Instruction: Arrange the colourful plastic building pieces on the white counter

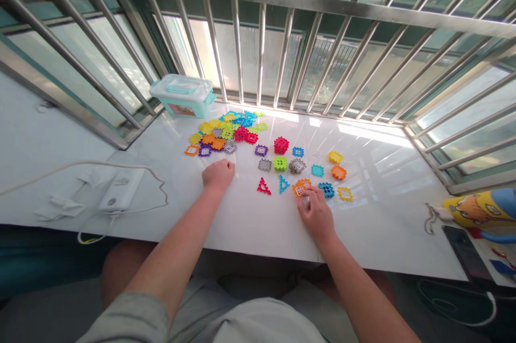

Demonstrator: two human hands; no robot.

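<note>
My left hand (218, 174) rests as a loose fist on the white sill, with nothing visible in it, left of a red triangle piece (264, 187) and a blue triangle piece (284, 184). My right hand (315, 213) lies on the sill with its fingertips on an orange square tile (300, 187). A blue tile (326, 189) and a yellow tile (345, 193) lie just right of it. Further off are a red block stack (281, 145), a green block (280, 163) and a pile of coloured tiles (226, 136).
A teal lidded plastic box (183, 95) stands at the back left by the window bars (262, 36). A white power bank with cable (121, 190) lies left. A phone (467, 251) and a colourful toy (479, 208) sit at the right edge.
</note>
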